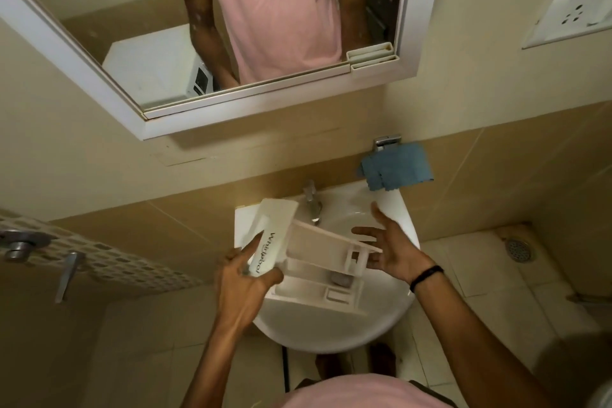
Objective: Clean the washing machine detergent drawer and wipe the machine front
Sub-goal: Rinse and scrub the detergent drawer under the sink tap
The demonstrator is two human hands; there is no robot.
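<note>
White plastic detergent drawer [319, 270] is gripped by the left hand [243, 280] over the white ceramic basin [331, 334] — presumably for rinsing; the right hand [387, 248] is held open beside it.

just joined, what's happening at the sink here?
A person stands at a white ceramic washbasin and holds a white plastic detergent drawer tilted over the bowl. The left hand grips the drawer's Whirlpool-branded front panel. The right hand is open with fingers spread at the drawer's rear end; whether it touches the drawer is unclear. A blue cloth hangs on a wall fitting above the basin's right side. No water shows at the chrome tap.
</note>
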